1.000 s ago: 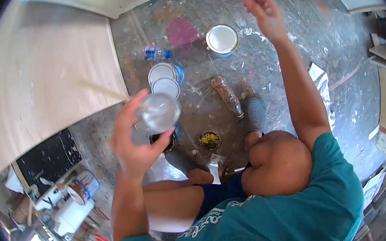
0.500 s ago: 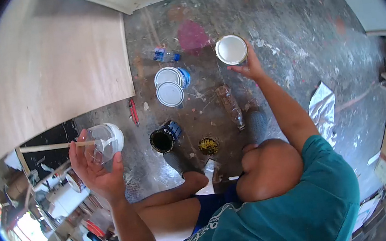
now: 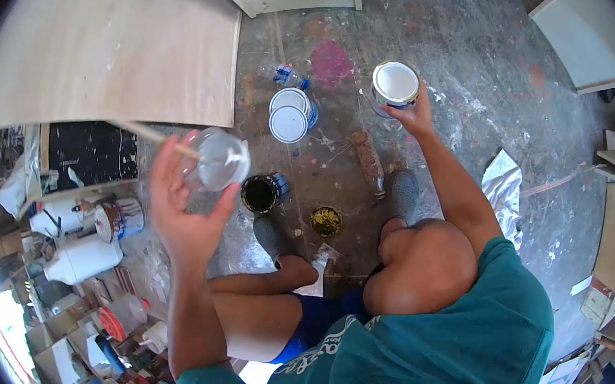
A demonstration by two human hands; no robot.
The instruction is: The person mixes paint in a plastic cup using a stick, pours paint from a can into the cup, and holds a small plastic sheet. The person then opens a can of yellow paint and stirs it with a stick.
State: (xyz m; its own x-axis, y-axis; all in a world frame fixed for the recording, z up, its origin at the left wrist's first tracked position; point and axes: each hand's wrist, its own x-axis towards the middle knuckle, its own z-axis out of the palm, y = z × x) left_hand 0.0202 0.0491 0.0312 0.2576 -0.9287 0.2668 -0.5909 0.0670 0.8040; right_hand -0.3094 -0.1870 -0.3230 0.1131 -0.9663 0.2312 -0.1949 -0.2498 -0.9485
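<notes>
Plywood panel (image 3: 102, 56), upper left of frame; black board (image 3: 91, 157) below. White jug (image 3: 84, 259), left. Silvery sheet (image 3: 503, 189), right. Magenta stain (image 3: 331, 63), upper centre.

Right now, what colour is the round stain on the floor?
Pinkish purple; the floor stain shows best in the head view.

L hand (image 3: 189, 202) holds clear container (image 3: 219, 159) w/ stick (image 3: 157, 137), left of ctr. R hand (image 3: 415, 110) grips white-topped can (image 3: 395, 85), upper right of ctr. Open dark can (image 3: 259, 193) on floor (image 3: 423, 12), just below-left of ctr.
</notes>
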